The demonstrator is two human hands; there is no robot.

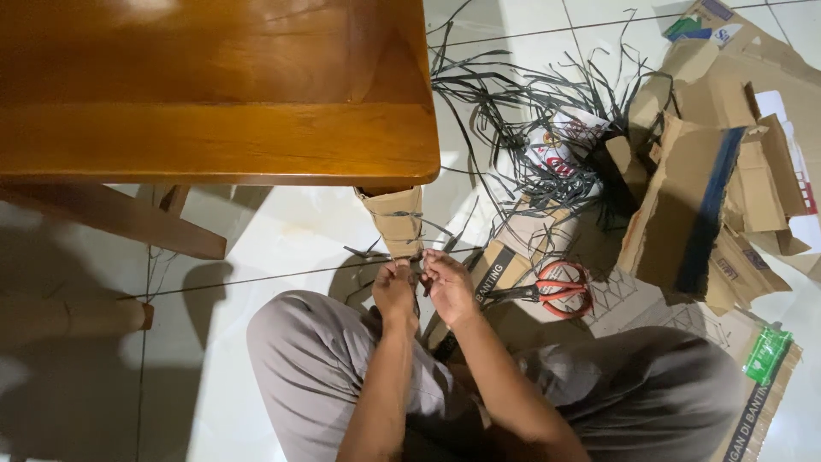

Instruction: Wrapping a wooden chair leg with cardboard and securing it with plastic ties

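Observation:
I sit on a white tiled floor under the corner of a wooden table (214, 94). Its leg (398, 218) is wrapped in brown cardboard, with thin dark strapping around it. My left hand (395, 289) and my right hand (447, 284) meet at the lower end of that wrapped leg, fingers closed on the dark strap (421, 257) there. The strap ends between my fingers are too small to make out clearly.
Red-handled scissors (560, 291) lie on the floor right of my right hand. A tangle of dark plastic strapping (522, 111) and torn cardboard pieces (710, 188) cover the floor at right. Another cardboard-wrapped leg (68, 316) lies at left. My grey-trousered knees fill the bottom.

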